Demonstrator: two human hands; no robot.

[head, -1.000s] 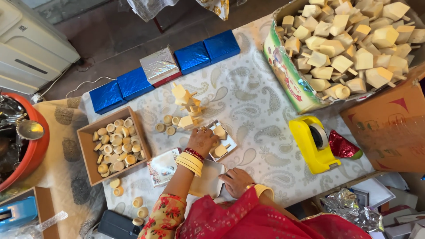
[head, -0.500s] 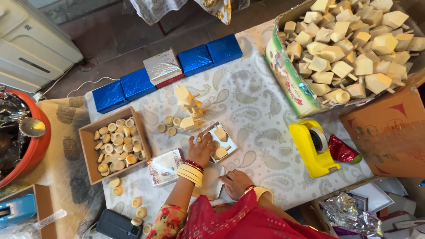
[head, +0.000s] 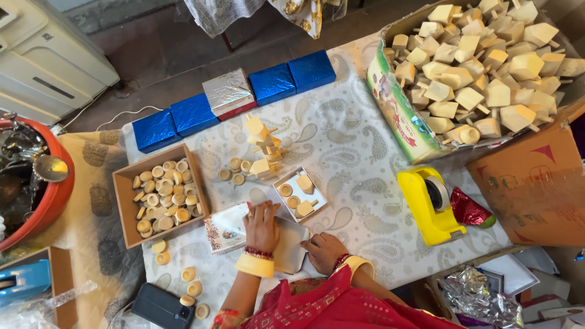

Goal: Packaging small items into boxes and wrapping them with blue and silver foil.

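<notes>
My left hand [head: 262, 226], with yellow bangles at the wrist, lies on the near-left edge of a flat white box lid [head: 291, 247] on the patterned tablecloth. My right hand [head: 324, 251] grips the same lid at its right edge. Just beyond the lid stands a small open white box [head: 300, 194] holding a few wooden discs and wooden tops. A small patterned box [head: 224, 229] lies left of my left hand. A short stack of wooden tops [head: 263, 146] and loose discs stands farther back.
A brown tray of wooden discs [head: 159, 196] is at left. Blue and silver foil boxes [head: 234, 94] line the far edge. A big carton of wooden tops [head: 475, 67] is at right, a yellow tape dispenser [head: 429, 204] nearer. A black phone [head: 159, 307] and loose discs lie near left.
My left hand has drawn back from the small open box to the white lid. The right hand stayed by the lid. The camera view shifted slightly.
</notes>
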